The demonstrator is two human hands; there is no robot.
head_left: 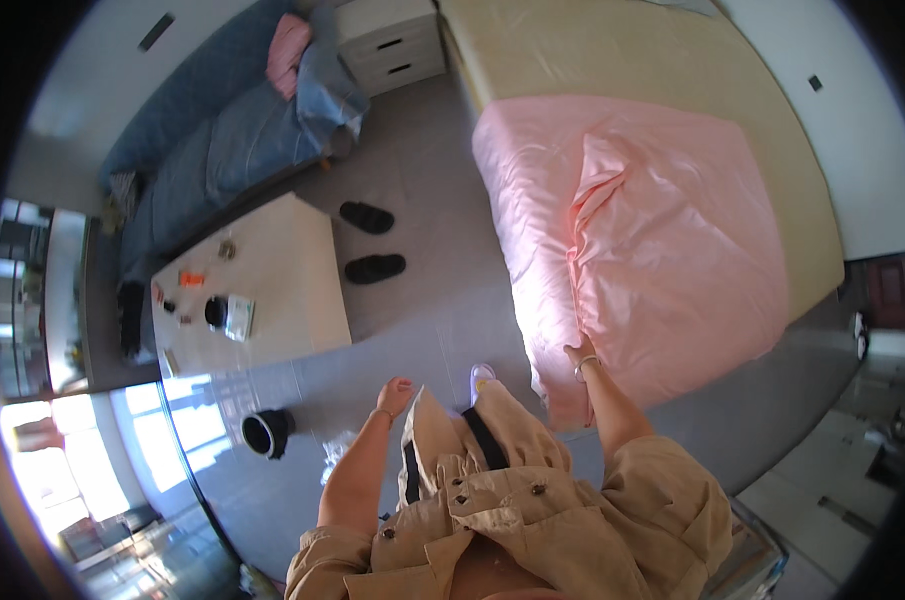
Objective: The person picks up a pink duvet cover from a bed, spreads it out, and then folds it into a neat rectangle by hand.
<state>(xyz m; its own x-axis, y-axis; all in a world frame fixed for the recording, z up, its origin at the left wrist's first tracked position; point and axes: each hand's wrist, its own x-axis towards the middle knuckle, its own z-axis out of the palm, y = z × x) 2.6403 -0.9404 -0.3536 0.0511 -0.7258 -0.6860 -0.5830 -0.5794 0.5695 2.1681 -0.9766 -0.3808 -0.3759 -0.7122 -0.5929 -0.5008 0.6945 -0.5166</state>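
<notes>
Gripping the pink sheet (pixel 662 250) at the bed edge, right hand (pixel 580 355); left hand (pixel 396 395) loosely curled over open floor (pixel 412 310).

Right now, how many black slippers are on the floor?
2. One black slipper lies nearer the nightstand; the other slipper lies just below it, beside the low table. None seem hidden.

Head-worn fisheye, steeply downward, standing height.

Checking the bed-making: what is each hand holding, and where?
Right hand touches the pink sheet at its near edge; left hand holds nothing.
</notes>
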